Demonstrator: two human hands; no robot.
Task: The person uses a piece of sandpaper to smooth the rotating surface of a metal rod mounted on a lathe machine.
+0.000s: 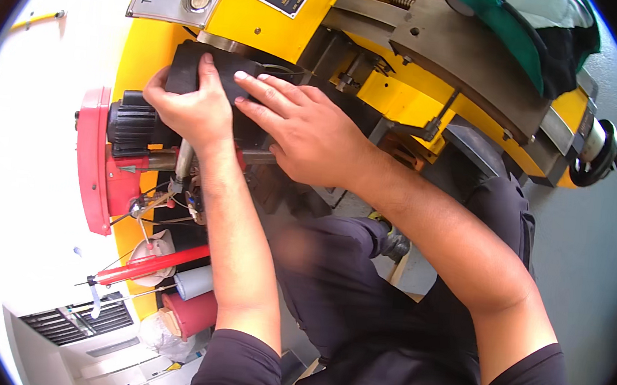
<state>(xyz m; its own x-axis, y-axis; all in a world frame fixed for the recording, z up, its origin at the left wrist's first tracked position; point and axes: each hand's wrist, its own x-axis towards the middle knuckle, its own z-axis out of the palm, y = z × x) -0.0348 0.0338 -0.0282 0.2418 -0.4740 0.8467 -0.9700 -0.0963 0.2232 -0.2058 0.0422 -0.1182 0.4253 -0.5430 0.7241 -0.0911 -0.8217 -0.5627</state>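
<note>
Beside yellow machine (287, 33): black block (235, 63)
Left fingers (158, 85): grasping its left edge
Right fingers (269, 95): outstretched, touching its face

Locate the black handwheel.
Head view, far right: the black handwheel sits at the right end of the yellow machine, below and right of the green-and-black cloth item in the picture.

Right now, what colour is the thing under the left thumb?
The blocky thing is black; it shows best in the head view.
</note>
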